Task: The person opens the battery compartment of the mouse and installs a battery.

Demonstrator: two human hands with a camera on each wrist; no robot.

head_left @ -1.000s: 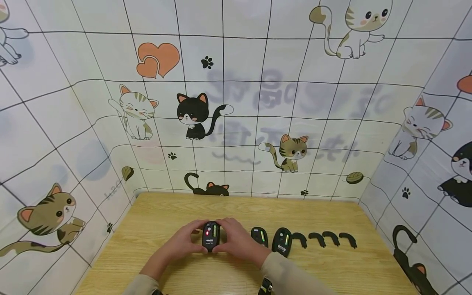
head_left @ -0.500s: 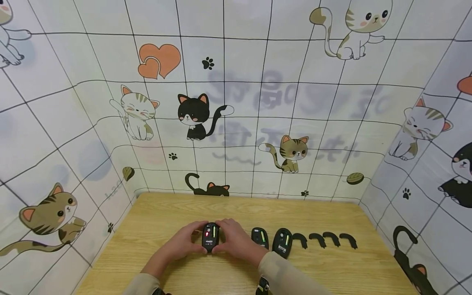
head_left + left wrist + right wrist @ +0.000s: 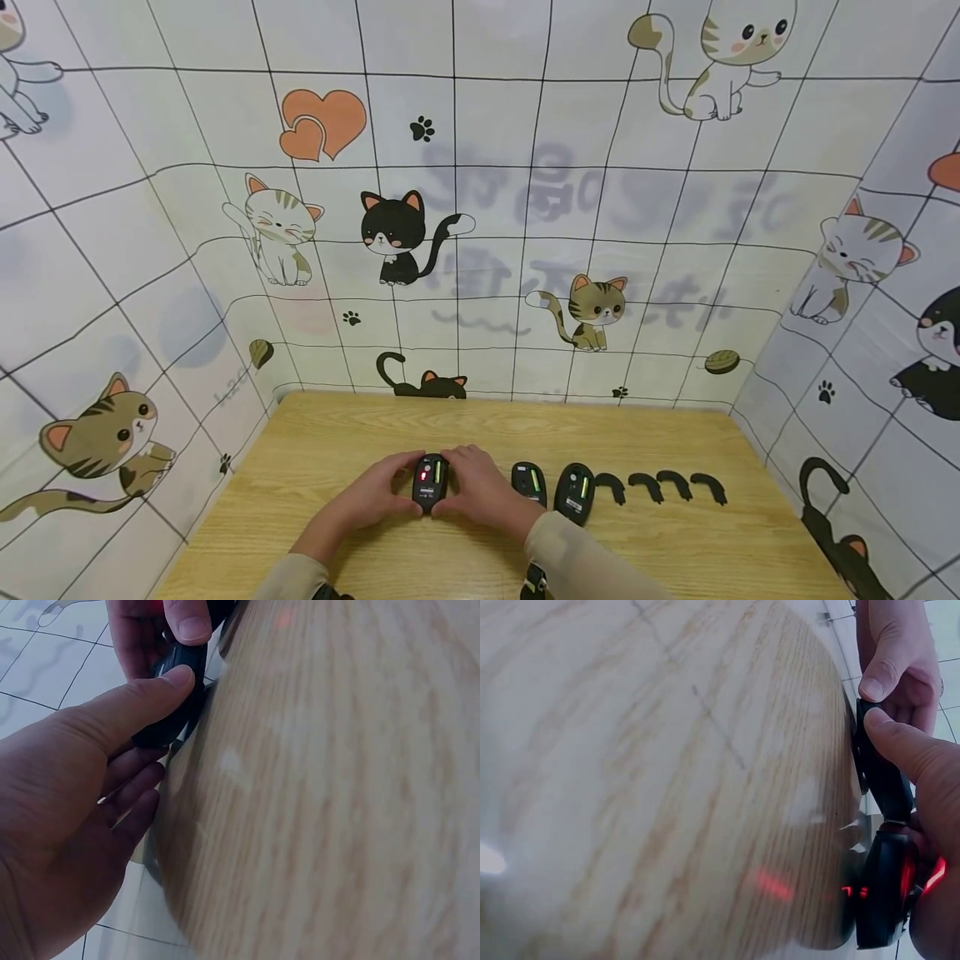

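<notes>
Both hands hold a black computer mouse [image 3: 431, 483] low over the wooden table, its underside up. A red light glows on that underside beside a yellow-green strip. My left hand [image 3: 375, 493] grips its left side, thumb at the near end and fingers at the far end. From the other side my right hand [image 3: 480, 492] grips it the same way. Both thumbs press close together on the dark mouse body [image 3: 176, 705] in the left wrist view. In the right wrist view, the held mouse [image 3: 883, 769] has another dark mouse [image 3: 885, 892] with red glow near it.
To the right lie two more upturned mice, one mouse [image 3: 528, 481] partly behind my right hand and a second mouse [image 3: 574, 493]. Several curved black pieces [image 3: 672, 483] form a row beyond them. Cat-print sheeting [image 3: 487, 208] walls the wooden table [image 3: 675, 550] at the back and sides.
</notes>
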